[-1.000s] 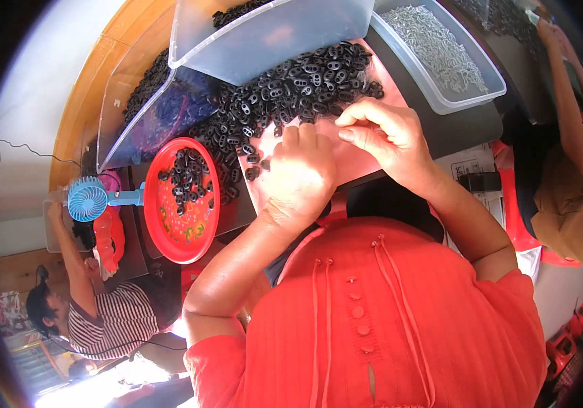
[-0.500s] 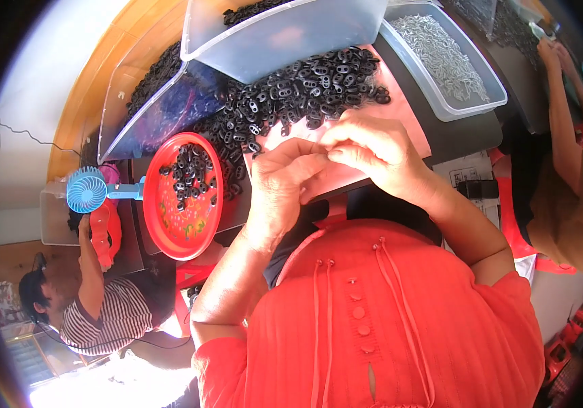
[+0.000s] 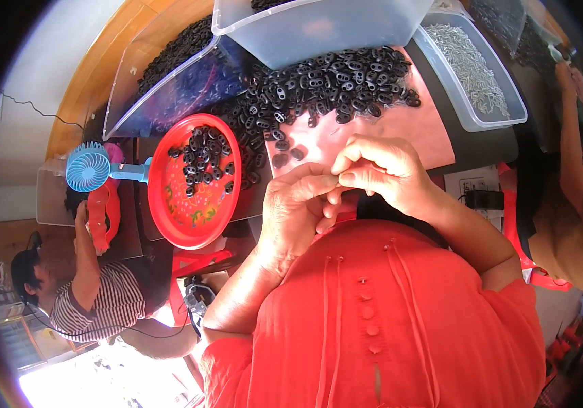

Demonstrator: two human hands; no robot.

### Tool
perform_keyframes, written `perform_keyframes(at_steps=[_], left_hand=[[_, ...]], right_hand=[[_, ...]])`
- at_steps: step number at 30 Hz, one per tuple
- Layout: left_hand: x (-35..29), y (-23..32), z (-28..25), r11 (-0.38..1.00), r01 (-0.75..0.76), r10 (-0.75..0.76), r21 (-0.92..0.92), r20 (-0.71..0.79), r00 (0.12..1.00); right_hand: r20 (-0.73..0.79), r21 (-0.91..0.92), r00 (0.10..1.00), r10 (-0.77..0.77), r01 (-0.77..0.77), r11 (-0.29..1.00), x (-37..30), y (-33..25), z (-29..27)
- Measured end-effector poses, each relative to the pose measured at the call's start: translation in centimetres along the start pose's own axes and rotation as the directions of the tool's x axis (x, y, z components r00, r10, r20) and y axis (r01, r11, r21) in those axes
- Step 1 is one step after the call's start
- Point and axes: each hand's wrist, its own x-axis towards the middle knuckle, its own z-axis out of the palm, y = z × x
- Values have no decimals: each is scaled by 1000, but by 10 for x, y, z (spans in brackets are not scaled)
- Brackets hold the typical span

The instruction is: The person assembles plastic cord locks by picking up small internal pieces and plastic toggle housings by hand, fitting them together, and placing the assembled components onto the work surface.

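Note:
My left hand (image 3: 299, 207) and my right hand (image 3: 383, 166) meet fingertip to fingertip above the near edge of a pink sheet (image 3: 400, 139). Both are closed in a pinch. Whatever sits between the fingertips is too small and too covered to make out. Just beyond the hands, a heap of small black two-holed plastic pieces (image 3: 332, 81) spreads over the far part of the sheet. A few loose pieces lie close to my left hand. To the left, a red oval tray (image 3: 193, 234) holds more of these black pieces.
A clear tub of small silvery pieces (image 3: 471, 75) stands at the far right. Large clear bins (image 3: 318, 30) border the heap at the back. A blue handheld fan (image 3: 89, 167) lies left of the tray. Other people sit at left, in a striped shirt (image 3: 111, 299), and at right.
Both hands have come nearer to my body, still pinched together. The view has shifted a little, so the heap and tray appear slightly displaced.

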Motion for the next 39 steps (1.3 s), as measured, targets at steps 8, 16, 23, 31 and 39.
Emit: perform_keyframes(at_steps=[8,16,23,31,39], left_hand=[[7,14,9,812,-246,335,530,-77,939],[80,29,-13,-490,-210,598,846,501,626],[85,34,-16,-571,-185,539,800,536,650],[30,28,4,906,-218,271,363,-102,957],[14,10,-3,949,-239,258,207,-68,964]], right_hand=[[-143,-172,981,-129,104,980,6,14,-8],[-40,-880,892,-450,182,439,10,13,-17],[28,-937,890,-454,182,298,7,10,-18],[-145,-649,909,-390,211,731,10,1,-15],[-111,-439,934,-340,261,860,25,12,5]])
